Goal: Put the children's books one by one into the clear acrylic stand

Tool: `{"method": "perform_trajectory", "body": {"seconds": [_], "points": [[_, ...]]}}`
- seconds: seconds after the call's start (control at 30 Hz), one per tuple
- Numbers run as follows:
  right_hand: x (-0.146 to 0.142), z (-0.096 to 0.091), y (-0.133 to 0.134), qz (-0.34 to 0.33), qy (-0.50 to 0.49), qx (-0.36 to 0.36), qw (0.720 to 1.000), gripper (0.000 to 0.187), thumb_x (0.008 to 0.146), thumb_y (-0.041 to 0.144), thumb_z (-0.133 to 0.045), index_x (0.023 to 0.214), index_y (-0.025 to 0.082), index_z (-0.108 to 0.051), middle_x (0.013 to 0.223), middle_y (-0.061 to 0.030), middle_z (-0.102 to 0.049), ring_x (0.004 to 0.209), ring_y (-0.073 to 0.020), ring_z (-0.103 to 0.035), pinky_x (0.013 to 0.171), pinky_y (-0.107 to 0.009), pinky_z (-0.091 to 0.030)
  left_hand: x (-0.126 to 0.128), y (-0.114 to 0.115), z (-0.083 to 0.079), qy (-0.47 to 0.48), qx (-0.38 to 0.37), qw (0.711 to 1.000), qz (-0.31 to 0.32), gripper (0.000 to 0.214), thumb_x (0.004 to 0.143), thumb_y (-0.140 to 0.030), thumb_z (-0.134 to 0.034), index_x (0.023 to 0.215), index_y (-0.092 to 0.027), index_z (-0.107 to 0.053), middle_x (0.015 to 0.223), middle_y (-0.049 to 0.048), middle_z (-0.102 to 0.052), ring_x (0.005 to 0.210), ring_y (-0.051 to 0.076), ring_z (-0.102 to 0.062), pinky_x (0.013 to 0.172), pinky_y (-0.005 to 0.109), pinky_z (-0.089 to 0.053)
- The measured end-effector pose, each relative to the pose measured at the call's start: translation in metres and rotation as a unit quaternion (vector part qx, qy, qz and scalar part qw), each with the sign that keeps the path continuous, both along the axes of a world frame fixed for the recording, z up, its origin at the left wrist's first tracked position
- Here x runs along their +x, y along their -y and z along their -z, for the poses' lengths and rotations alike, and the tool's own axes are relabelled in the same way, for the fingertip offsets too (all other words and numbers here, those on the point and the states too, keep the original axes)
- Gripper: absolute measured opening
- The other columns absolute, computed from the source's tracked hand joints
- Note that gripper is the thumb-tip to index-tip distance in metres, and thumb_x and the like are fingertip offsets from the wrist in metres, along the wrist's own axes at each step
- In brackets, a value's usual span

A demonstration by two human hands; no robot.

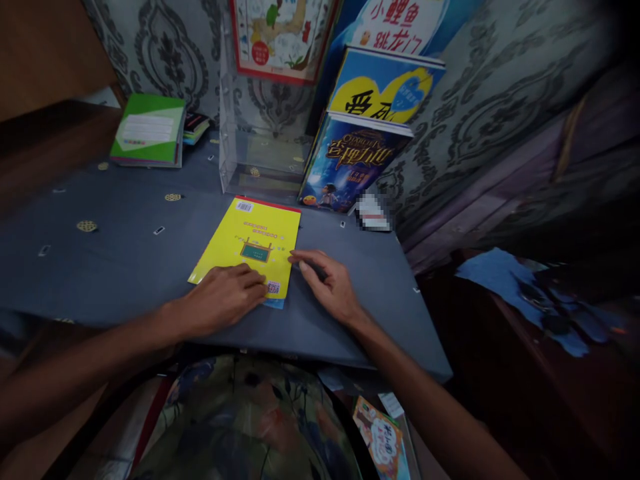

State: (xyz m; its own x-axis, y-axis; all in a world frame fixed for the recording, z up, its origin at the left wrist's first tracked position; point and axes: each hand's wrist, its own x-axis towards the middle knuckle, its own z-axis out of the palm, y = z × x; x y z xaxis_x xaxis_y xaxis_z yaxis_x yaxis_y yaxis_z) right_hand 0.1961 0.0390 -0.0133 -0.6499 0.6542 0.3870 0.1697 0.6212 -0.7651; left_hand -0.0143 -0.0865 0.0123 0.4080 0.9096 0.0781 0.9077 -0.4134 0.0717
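A yellow book lies flat on the table, with a barcode at its far left corner and a small green chalkboard picture in the middle. A blue edge of something under it shows at the near side. My left hand rests on the near part of the book, palm down, its fingers laid over the cover towards the right. At the book's right edge is my right hand, fingers loosely bent and thumb apart, the fingertips at the edge. I see nothing held in that hand.
A clear plastic rack stands behind the book. Upright books fill its right side. Green booklets lie at the back left. A blurred-out white item sits right of the rack. More books are below the table's front edge.
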Motion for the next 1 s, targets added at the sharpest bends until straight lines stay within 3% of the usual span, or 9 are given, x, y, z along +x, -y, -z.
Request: {"method": "perform_trajectory", "body": {"seconds": [0.17,0.67,1.0], "points": [[0.003,0.003,0.01,-0.015,-0.028,-0.034,0.999,0.029,0.1,0.041,-0.053,0.113,0.024,-0.073,0.101,-0.0071,-0.079,0.101,-0.023,-0.072,0.094,-0.042,-0.056,-0.003,0.0,-0.003,0.043,-0.01,0.999,-0.017,0.034,0.106,-0.034,-0.041,0.112,-0.021,-0.071,0.108,0.0092,-0.073,0.104,0.022,-0.066,0.088,0.033,-0.052],[0.004,0.004,0.025,-0.041,-0.034,-0.031,0.998,0.029,0.098,0.043,-0.054,0.109,0.024,-0.074,0.098,-0.0056,-0.079,0.095,-0.0213,-0.073,0.091,-0.04,-0.057,-0.001,0.001,-0.006,0.05,-0.01,0.998,-0.02,0.034,0.105,-0.031,-0.039,0.106,-0.02,-0.072,0.102,0.0082,-0.073,0.099,0.021,-0.067,0.088,0.033,-0.05],[0.002,0.001,0.029,-0.063,0.042,0.035,0.997,0.027,0.096,0.034,-0.054,0.099,0.023,-0.078,0.097,-0.0067,-0.08,0.088,-0.0211,-0.073,0.082,-0.037,-0.057,0.004,0.011,0.004,0.027,0.018,0.999,-0.033,0.028,0.103,-0.026,-0.045,0.107,-0.019,-0.071,0.113,0.0085,-0.073,0.105,0.022,-0.066,0.086,0.033,-0.051]]}}
